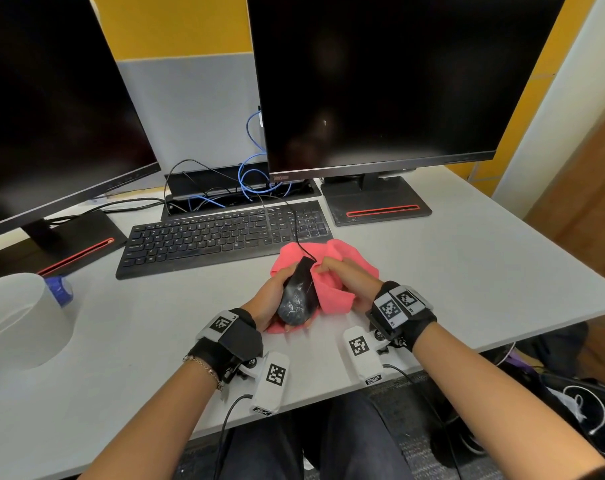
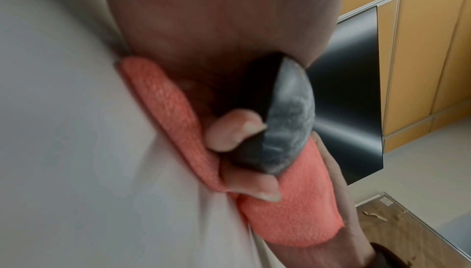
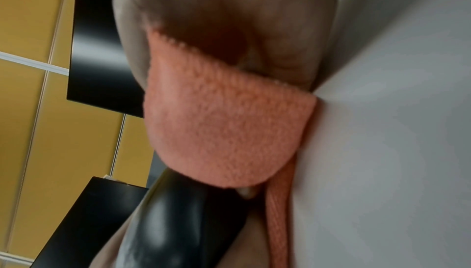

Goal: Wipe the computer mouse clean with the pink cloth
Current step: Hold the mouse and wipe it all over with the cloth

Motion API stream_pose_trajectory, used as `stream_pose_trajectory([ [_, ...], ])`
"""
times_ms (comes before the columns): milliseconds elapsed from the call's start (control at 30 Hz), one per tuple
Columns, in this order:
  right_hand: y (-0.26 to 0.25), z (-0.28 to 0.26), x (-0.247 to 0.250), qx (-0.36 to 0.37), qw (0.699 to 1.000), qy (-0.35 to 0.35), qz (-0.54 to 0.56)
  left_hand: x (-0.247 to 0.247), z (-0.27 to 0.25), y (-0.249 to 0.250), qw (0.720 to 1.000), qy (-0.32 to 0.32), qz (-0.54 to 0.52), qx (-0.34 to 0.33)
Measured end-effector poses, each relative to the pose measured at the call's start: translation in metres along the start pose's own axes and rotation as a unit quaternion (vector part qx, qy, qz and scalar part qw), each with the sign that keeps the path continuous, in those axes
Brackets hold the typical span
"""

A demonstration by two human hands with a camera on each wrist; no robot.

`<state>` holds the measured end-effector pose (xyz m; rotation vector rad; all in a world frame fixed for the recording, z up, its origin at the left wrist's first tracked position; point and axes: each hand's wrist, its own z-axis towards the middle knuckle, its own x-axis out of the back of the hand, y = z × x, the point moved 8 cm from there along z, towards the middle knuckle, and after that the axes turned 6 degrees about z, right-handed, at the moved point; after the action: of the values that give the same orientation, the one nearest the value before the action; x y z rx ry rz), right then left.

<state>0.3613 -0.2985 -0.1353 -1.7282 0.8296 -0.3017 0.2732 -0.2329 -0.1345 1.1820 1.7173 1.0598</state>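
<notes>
Fingertips point(image 2: 235, 131) of the left hand point(image 1: 271, 299) are curling round the computer mouse point(image 1: 299, 296), tipping it on its side above the desk point(image 1: 467, 271) with part of the pink cloth point(image 1: 332, 285) lying under them; the right hand point(image 1: 346, 280) is bunching the cloth in closed fingers and pressing it against the right flank of the mouse; pale smears are showing across the rear of the black shell, so the wiping is looking under way rather than finished, with that hump and probably the underside waiting; the mouse cable point(image 1: 299, 233) is trailing back over the keyboard point(image 1: 224, 233), which is sitting just behind the hands, in front of two dark monitors.
</notes>
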Motion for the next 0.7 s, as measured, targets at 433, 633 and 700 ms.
stream_pose_trajectory([
  [433,0.002,0.003,0.009,0.003,0.998,0.038,0.045,0.002,0.005,-0.001,1.000,0.005,-0.006,-0.005],
  [633,0.004,0.003,0.034,0.000,0.983,0.148,0.106,0.006,0.006,-0.006,0.999,0.034,-0.031,0.017],
  [700,0.006,0.006,0.032,-0.002,0.985,0.125,0.118,0.004,0.004,-0.003,0.999,0.026,-0.045,0.014],
])
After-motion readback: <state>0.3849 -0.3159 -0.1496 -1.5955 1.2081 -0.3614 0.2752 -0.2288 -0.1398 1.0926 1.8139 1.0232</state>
